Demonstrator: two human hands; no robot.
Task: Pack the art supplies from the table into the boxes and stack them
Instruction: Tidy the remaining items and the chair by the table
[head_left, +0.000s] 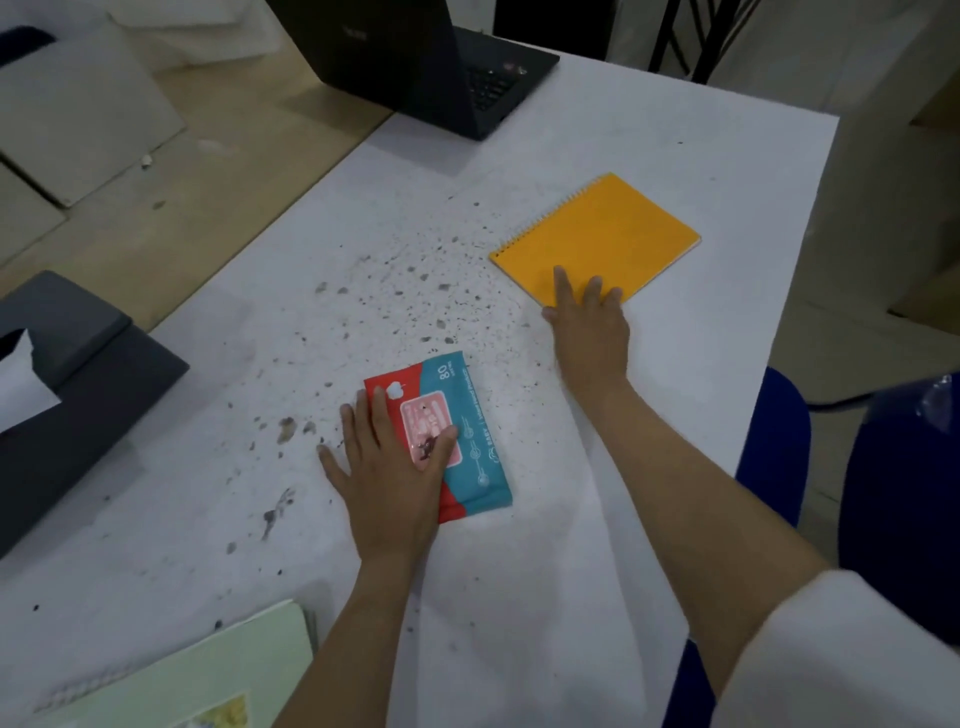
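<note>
A red and teal pack of wet wipes (470, 415) lies flat near the middle of the white table (675, 156). My left hand (387, 467) rests on its left half with straight, spread fingers. An orange spiral notebook (602, 234) lies further right and back. My right hand (589, 327) lies flat with its fingertips on the notebook's near corner. Neither hand grips anything.
A black laptop (431, 67) stands open at the table's far edge. A dark grey box (78, 374) with white paper in it sits at the left edge. A pale green spiral sketchbook (208, 675) lies at the near left. Dark paint specks cover the table's middle. A blue chair (779, 441) stands on the right.
</note>
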